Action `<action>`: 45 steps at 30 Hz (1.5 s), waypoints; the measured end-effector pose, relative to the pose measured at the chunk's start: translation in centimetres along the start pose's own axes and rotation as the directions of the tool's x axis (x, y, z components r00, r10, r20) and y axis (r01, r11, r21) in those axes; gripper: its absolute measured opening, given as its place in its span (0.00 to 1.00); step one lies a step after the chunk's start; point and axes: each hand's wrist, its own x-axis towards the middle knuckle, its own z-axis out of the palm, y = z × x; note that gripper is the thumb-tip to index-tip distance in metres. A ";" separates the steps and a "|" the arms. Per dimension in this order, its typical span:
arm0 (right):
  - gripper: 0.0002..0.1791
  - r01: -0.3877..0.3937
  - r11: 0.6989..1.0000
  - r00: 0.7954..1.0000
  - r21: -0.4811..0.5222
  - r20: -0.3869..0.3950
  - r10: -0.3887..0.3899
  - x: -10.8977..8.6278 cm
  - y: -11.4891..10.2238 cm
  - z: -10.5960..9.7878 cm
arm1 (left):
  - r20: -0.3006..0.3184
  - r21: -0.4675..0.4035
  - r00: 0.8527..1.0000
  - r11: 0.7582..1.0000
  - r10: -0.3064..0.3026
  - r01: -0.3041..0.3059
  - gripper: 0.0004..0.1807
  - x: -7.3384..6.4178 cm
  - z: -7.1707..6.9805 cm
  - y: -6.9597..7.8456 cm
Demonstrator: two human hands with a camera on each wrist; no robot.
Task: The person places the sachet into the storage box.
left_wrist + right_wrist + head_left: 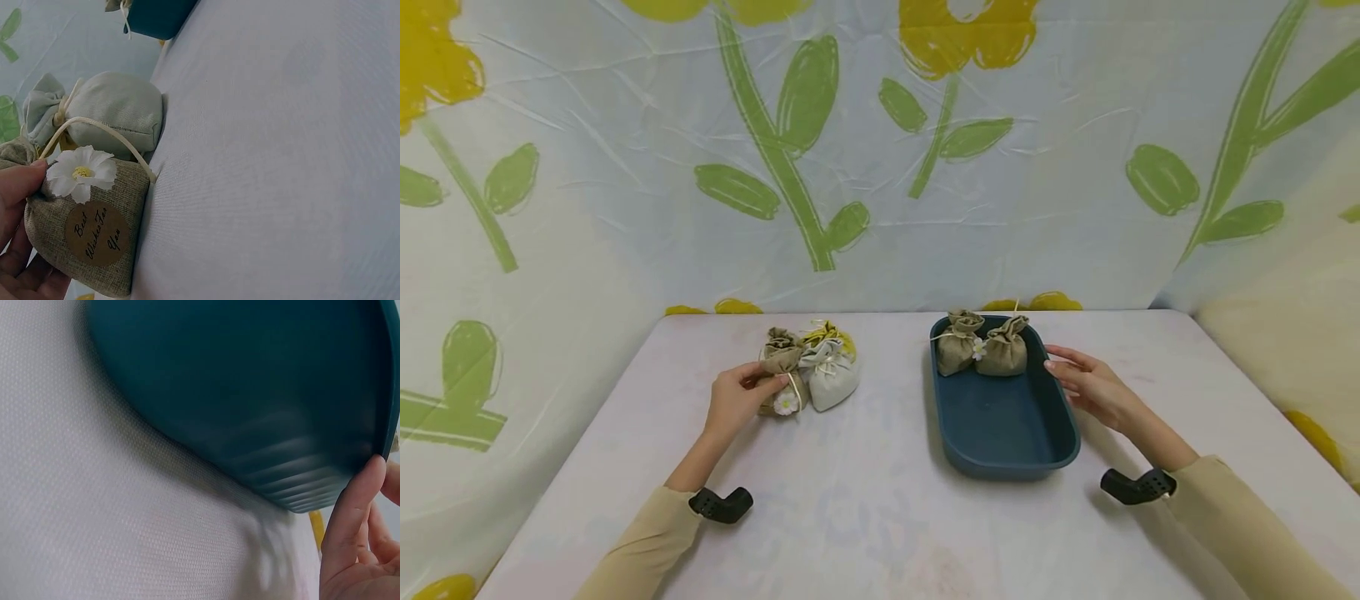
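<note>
The left hand (734, 403) pinched a brown sack (94, 224) (daisy (82, 175) outward) whose loose cord (119, 134) might have snagged the white sack (119, 111). The right hand (1093, 390), loosely spread, touched the bin (1000, 425).

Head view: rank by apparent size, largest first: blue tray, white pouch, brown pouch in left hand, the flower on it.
1. Blue tray
2. White pouch and brown pouch: too alike to rank; the left hand hides part of the brown one
3. Flower
</note>
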 end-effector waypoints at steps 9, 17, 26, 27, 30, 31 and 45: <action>0.33 0.011 0.998 1.000 -0.054 -0.021 -0.012 -0.4 -0.3 -0.1 | 0.027 0.057 0.998 0.997 0.054 -0.055 0.19 0.5 -0.1 0.1; 0.36 -0.002 0.997 0.999 -0.075 -0.054 -0.002 -0.3 -0.2 0.4 | 0.035 0.086 0.999 0.996 0.033 -0.036 0.20 0.3 -0.5 -0.1; 0.38 -0.009 0.997 0.998 -0.083 -0.061 0.004 -0.3 -0.1 0.6 | 0.021 0.062 0.999 0.997 0.039 -0.040 0.18 -0.1 -0.3 -0.2; 0.38 -0.009 0.996 0.998 -0.086 -0.067 0.003 -0.3 -0.1 0.6 | 0.022 0.059 0.999 0.997 0.047 -0.048 0.18 -0.1 -0.3 -0.2; 0.38 -0.006 0.996 0.997 -0.089 -0.079 -0.001 -0.3 0.0 0.6 | 0.020 0.051 0.998 0.997 0.062 -0.063 0.17 0.0 -0.2 -0.2; 0.38 -0.005 0.996 0.997 -0.088 -0.082 -0.002 -0.3 -0.1 0.6 | 0.018 0.056 0.998 0.996 0.067 -0.068 0.17 0.0 -0.2 -0.2; 0.38 0.026 0.996 0.998 -0.080 -0.056 -0.031 -0.5 -0.1 0.7 | 0.001 0.115 0.995 0.989 0.098 -0.098 0.18 0.0 -0.1 0.4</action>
